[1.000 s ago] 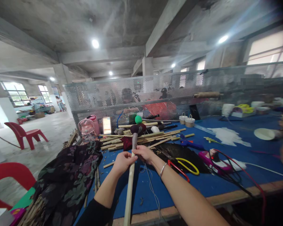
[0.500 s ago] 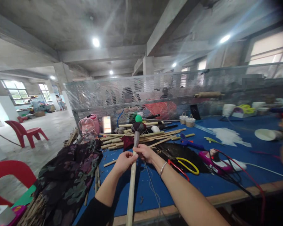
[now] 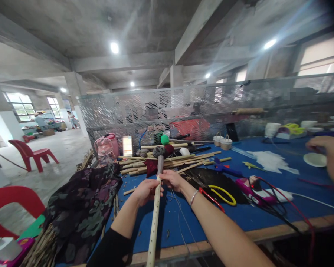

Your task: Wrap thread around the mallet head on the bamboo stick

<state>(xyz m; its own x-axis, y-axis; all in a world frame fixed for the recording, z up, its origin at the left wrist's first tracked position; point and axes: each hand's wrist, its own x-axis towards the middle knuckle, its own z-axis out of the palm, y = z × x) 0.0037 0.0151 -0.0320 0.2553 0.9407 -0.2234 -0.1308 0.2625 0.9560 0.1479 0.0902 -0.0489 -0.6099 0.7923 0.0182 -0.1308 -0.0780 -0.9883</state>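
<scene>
A pale bamboo stick [image 3: 154, 228] with a row of small holes points away from me. Its far end has a grey sleeve [image 3: 160, 163] and a dark rounded head [image 3: 159, 151]. My left hand [image 3: 147, 191] is closed around the stick just below the sleeve. Closed at the sleeve's lower edge, my right hand [image 3: 171, 180] pinches the stick from the other side. Thin grey thread [image 3: 180, 215] hangs beneath my right hand to the table edge. Scissors with a yellow and a red handle [image 3: 222, 194] lie to the right on black cloth.
Bamboo sticks [image 3: 169, 161] are piled at the back of the blue table [image 3: 195, 228]. Dark patterned cloth [image 3: 83, 207] covers the left side. Blue glue gun [image 3: 225, 168] and purple device [image 3: 246, 189] lie right. Another person's hand [image 3: 327, 146] is at far right.
The stick has turned in my hands, so its row of holes now faces up. My left fingers have shifted around it. The other person's hand at the right has come further into view.
</scene>
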